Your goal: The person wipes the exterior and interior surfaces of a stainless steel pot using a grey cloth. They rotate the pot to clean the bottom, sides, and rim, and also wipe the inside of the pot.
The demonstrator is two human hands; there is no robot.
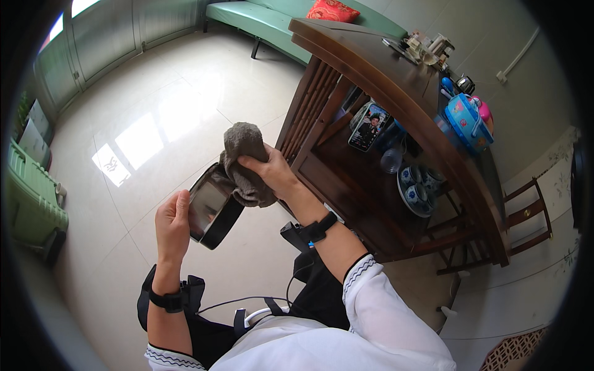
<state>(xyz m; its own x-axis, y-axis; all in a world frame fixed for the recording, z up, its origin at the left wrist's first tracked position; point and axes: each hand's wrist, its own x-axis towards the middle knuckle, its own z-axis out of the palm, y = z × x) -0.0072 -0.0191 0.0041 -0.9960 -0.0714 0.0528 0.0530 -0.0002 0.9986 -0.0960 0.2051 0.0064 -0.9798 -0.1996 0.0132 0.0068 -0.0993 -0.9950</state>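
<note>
Over the tiled floor, my left hand (172, 226) grips the near left edge of a rectangular metal tin or box (209, 204) with a shiny, reflective face and a dark side. A grey-brown cloth (243, 157) is bunched in my right hand (274, 171), thumb on top. Its lower folds lie against the upper right end of the box. The fingers under the cloth are hidden, and so are most of those behind the box.
At right stands a dark wooden table (362, 60) with a shelf holding a lit phone (370, 126) and a tray (408, 204) of patterned cups. A blue container (468, 121) sits on top. Behind are a green sofa (250, 18) and, at left, a green plastic bin (35, 190).
</note>
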